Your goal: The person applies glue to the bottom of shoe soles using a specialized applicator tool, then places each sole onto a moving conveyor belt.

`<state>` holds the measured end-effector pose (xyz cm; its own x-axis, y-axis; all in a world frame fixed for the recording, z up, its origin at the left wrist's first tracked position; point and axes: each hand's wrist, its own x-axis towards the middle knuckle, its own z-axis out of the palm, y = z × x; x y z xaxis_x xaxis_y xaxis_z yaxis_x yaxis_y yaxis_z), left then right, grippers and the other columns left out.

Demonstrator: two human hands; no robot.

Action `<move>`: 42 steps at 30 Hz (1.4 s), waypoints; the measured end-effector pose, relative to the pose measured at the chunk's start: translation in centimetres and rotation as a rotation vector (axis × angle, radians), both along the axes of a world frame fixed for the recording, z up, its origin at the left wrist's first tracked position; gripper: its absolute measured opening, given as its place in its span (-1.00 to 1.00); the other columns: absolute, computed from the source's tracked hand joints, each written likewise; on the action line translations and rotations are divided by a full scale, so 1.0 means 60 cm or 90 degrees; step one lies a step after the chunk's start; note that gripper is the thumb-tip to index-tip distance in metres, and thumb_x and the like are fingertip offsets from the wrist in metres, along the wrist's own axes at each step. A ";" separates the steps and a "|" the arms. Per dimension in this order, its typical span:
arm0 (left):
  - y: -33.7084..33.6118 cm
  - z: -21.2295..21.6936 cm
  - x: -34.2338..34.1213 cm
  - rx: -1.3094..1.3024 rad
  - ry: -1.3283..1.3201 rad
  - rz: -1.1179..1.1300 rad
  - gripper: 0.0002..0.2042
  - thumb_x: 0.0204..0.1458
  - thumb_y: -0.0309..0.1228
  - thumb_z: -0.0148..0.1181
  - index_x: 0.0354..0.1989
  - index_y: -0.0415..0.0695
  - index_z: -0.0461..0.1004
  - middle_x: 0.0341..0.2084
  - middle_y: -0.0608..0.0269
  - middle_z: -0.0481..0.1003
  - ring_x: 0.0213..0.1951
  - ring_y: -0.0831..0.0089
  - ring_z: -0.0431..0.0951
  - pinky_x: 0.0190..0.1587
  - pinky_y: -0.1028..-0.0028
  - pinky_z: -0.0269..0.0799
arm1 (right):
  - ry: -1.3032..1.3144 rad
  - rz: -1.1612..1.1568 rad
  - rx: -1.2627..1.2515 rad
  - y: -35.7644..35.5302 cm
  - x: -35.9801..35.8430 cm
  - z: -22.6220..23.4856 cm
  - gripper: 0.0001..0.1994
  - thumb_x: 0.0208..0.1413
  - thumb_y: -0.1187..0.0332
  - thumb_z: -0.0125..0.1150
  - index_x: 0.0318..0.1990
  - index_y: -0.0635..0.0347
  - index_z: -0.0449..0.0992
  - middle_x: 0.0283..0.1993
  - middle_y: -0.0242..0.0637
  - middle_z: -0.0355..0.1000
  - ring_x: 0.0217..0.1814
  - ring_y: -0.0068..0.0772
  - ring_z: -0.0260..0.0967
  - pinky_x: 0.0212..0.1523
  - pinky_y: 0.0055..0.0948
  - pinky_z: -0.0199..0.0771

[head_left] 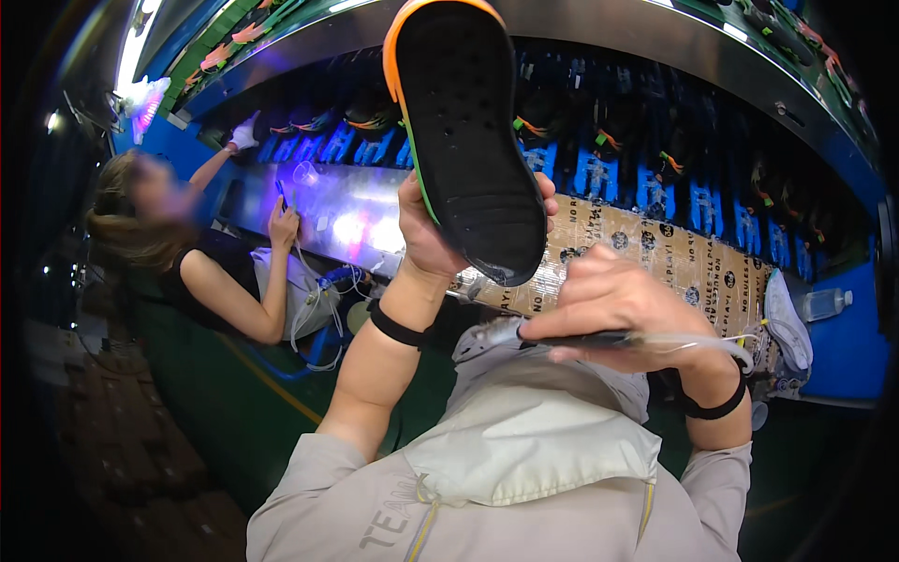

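A black shoe sole with an orange and green rim stands upright, its long inner face turned toward me. My left hand is closed around its lower part, the thumb on one side and fingers showing past the opposite edge. Lower and to the right, my right hand grips a brush-like tool by its black handle. Its pale tip, smeared by motion, points left and is apart from the sole. A clear tube runs back from the handle along my right wrist.
Brown cardboard covers the bench ahead. Behind it, blue holders carry several dark shoe parts below a curved metal ledge. A clear bottle lies at far right beside a white cloth item. A co-worker works at left.
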<state>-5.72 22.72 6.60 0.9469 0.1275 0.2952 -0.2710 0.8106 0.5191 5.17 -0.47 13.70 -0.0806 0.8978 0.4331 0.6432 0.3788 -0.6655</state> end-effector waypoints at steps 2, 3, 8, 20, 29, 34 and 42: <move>0.005 0.010 0.003 0.046 -0.019 -0.012 0.01 0.20 0.43 -0.11 0.45 -0.36 0.30 0.20 -0.45 0.51 0.19 -0.25 0.62 0.30 -0.07 0.58 | 0.068 -0.082 0.022 -0.005 0.000 0.000 -0.66 0.07 0.42 0.56 0.04 0.02 0.76 -0.33 -0.38 0.54 -0.15 -0.27 0.47 -0.07 -0.19 0.34; 0.008 0.019 0.006 0.084 -0.017 -0.015 -0.02 0.24 0.38 -0.13 0.45 -0.37 0.29 0.18 -0.42 0.53 0.18 -0.22 0.63 0.29 -0.05 0.58 | -0.039 -0.187 0.046 0.000 0.000 -0.002 -0.63 0.00 0.40 0.62 0.02 0.09 0.77 -0.38 -0.36 0.52 -0.26 -0.29 0.45 -0.10 -0.23 0.34; 0.011 0.048 0.012 0.186 0.054 -0.006 -0.22 0.40 0.14 -0.19 0.42 -0.42 0.32 0.10 -0.29 0.62 0.08 -0.08 0.72 0.23 0.03 0.64 | -0.064 -0.021 0.006 -0.004 0.012 0.016 -0.65 0.02 0.42 0.60 0.01 0.09 0.77 -0.37 -0.35 0.51 -0.29 -0.27 0.42 -0.16 -0.26 0.34; 0.050 0.055 0.043 0.230 0.211 -0.142 -0.52 0.48 -0.15 -0.03 0.31 -0.31 0.50 0.04 0.03 0.69 -0.07 0.37 0.77 0.00 0.38 0.71 | -0.152 -0.106 -0.012 -0.007 0.020 0.016 -0.64 0.01 0.41 0.58 0.02 0.08 0.77 -0.39 -0.40 0.41 -0.25 -0.27 0.37 -0.13 -0.23 0.27; 0.061 0.033 0.043 0.246 0.215 -0.037 -0.36 0.48 -0.02 -0.18 0.39 -0.38 0.40 0.12 -0.20 0.63 0.07 0.06 0.73 0.15 0.18 0.69 | 0.092 -0.132 0.091 -0.008 0.014 0.006 -0.73 -0.14 0.53 0.46 -0.19 0.21 0.77 -0.43 -0.27 0.59 -0.44 -0.30 0.39 -0.31 -0.31 0.42; 0.017 0.018 0.031 0.077 0.015 -0.013 -0.24 0.42 0.15 -0.30 0.43 -0.33 0.36 0.15 -0.34 0.58 0.14 -0.15 0.68 0.24 0.01 0.65 | 0.209 -0.313 0.106 0.007 -0.031 -0.032 -0.69 -0.01 0.56 0.49 -0.05 0.27 0.76 -0.37 -0.25 0.61 -0.34 -0.35 0.41 -0.23 -0.36 0.41; 0.017 -0.028 0.012 -0.088 0.003 0.015 0.00 0.17 0.50 -0.09 0.46 -0.21 0.35 0.25 -0.34 0.48 0.18 -0.21 0.59 0.26 -0.23 0.55 | 0.088 -0.093 -0.026 0.017 -0.054 -0.023 -0.64 0.10 0.48 0.56 0.08 0.11 0.74 -0.32 -0.30 0.57 -0.23 -0.19 0.48 -0.08 -0.25 0.41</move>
